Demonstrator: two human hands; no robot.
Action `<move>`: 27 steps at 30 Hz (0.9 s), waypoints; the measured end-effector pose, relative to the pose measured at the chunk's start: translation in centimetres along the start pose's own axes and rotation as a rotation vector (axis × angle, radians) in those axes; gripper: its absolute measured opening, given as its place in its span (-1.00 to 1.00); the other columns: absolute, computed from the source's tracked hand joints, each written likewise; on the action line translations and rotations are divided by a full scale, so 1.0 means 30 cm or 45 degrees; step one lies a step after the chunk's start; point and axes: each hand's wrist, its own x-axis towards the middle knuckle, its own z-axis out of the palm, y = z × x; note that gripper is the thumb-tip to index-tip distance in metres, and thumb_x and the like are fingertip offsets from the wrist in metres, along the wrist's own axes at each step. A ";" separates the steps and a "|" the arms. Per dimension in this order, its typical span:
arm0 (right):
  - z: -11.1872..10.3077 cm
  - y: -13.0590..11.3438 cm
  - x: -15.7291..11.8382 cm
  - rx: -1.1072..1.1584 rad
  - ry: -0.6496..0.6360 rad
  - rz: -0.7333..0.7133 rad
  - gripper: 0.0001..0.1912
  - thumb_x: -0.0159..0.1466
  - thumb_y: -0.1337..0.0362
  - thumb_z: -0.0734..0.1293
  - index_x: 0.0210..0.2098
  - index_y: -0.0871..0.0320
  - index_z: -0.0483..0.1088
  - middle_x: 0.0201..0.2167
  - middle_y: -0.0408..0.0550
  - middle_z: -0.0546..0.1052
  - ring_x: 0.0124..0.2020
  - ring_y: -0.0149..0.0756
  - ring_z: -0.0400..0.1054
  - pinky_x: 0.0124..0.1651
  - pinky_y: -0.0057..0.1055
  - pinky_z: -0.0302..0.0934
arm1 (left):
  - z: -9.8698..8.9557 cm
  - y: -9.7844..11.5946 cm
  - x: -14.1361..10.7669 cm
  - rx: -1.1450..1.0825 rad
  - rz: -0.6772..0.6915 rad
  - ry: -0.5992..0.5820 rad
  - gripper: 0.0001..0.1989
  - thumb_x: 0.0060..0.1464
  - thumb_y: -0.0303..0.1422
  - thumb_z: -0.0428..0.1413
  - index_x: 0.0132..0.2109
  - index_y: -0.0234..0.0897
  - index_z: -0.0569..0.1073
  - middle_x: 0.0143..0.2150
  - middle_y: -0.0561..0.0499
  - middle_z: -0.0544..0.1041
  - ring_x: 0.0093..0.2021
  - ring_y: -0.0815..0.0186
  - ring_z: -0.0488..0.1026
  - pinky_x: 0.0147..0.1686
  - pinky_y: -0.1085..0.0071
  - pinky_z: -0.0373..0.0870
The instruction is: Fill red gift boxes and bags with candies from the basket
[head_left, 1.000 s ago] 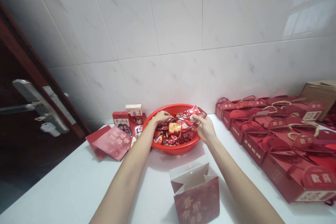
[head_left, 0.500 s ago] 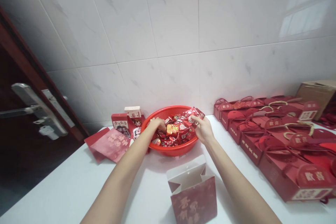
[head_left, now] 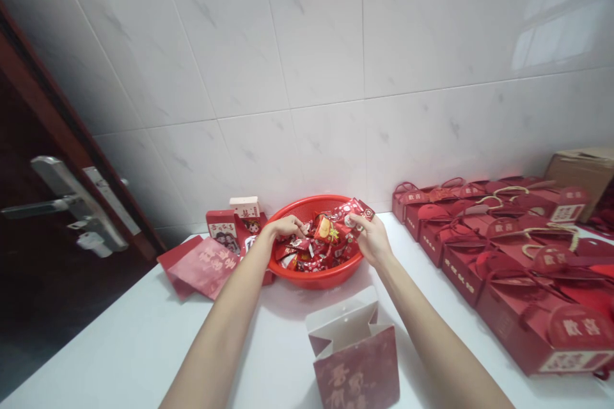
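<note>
A red plastic basket (head_left: 314, 280) holds a heap of wrapped candies (head_left: 311, 262), mostly red. My left hand (head_left: 286, 228) reaches over its left side, fingers closed at a small wrapped candy on the heap. At the basket's right rim, my right hand (head_left: 373, 238) pinches red candy packets (head_left: 352, 209) between thumb and fingers. An orange-and-red wrapped candy (head_left: 326, 230) lies between the two hands. In front of the basket a dusky red paper gift bag (head_left: 357, 367) stands upright with its top open, between my forearms.
Rows of red gift boxes (head_left: 508, 307) with handles fill the table's right side, a cardboard box (head_left: 578, 172) behind them. Left of the basket are small red boxes (head_left: 223, 233) and flat red paper bags (head_left: 204, 265). A tiled wall (head_left: 326, 140) rises behind; a door handle (head_left: 77, 204) is at left.
My left hand has lifted slightly from deeper in the candies, and the candies near it have shifted. My right hand stays at the rim with its packets. The view has tilted a little.
</note>
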 end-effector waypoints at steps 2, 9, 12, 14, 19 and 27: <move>0.003 -0.002 -0.003 -0.004 -0.009 -0.001 -0.77 -0.10 0.38 0.54 -0.47 0.13 0.45 -0.54 -0.22 0.53 -0.48 -0.40 0.38 -0.30 -0.38 0.40 | -0.005 0.005 -0.009 -0.108 0.031 0.015 -0.80 -0.38 -0.27 0.31 -0.52 -0.26 0.53 -0.57 0.08 0.49 -0.52 0.34 0.31 -0.48 0.42 0.25; 0.007 -0.008 -0.007 0.005 0.004 0.007 -0.76 -0.11 0.39 0.54 -0.47 0.13 0.46 -0.55 -0.23 0.53 -0.49 -0.41 0.36 -0.33 -0.42 0.38 | -0.020 0.049 -0.024 -0.671 0.215 0.291 -0.72 -0.46 -0.30 0.38 -0.47 -0.26 0.57 -0.41 0.05 0.59 -0.34 0.28 0.45 -0.24 0.37 0.34; 0.006 -0.007 -0.004 0.000 0.029 0.008 -0.75 -0.13 0.39 0.55 -0.46 0.14 0.47 -0.54 -0.22 0.55 -0.48 -0.41 0.38 -0.33 -0.46 0.37 | -0.012 0.048 -0.013 -0.719 0.250 0.387 -0.69 -0.44 -0.26 0.39 -0.47 -0.28 0.54 -0.47 0.06 0.54 -0.42 0.33 0.42 -0.29 0.37 0.33; 0.006 -0.006 -0.003 -0.008 0.030 0.007 -0.76 -0.13 0.38 0.55 -0.47 0.14 0.48 -0.54 -0.21 0.55 -0.47 -0.39 0.39 -0.31 -0.43 0.38 | -0.003 0.038 -0.001 -0.723 0.241 0.480 -0.68 -0.42 -0.24 0.39 -0.47 -0.30 0.51 -0.51 0.07 0.50 -0.48 0.35 0.39 -0.35 0.38 0.33; 0.003 -0.005 -0.002 -0.029 -0.003 0.017 -0.76 -0.10 0.37 0.55 -0.45 0.13 0.47 -0.54 -0.22 0.54 -0.46 -0.37 0.40 -0.27 -0.34 0.42 | 0.006 0.006 0.028 -0.457 0.117 0.632 -0.75 -0.21 -0.26 0.29 -0.37 -0.32 0.51 -0.49 0.05 0.51 -0.51 0.37 0.39 -0.44 0.42 0.32; -0.003 -0.003 -0.001 -0.042 0.011 -0.001 -0.74 -0.09 0.38 0.55 -0.43 0.13 0.45 -0.52 -0.23 0.55 -0.46 -0.39 0.41 -0.30 -0.40 0.39 | 0.004 0.047 0.017 -0.248 0.161 0.668 -0.83 -0.16 -0.40 0.13 -0.35 -0.32 0.55 -0.32 -0.02 0.61 -0.23 0.25 0.49 -0.17 0.39 0.41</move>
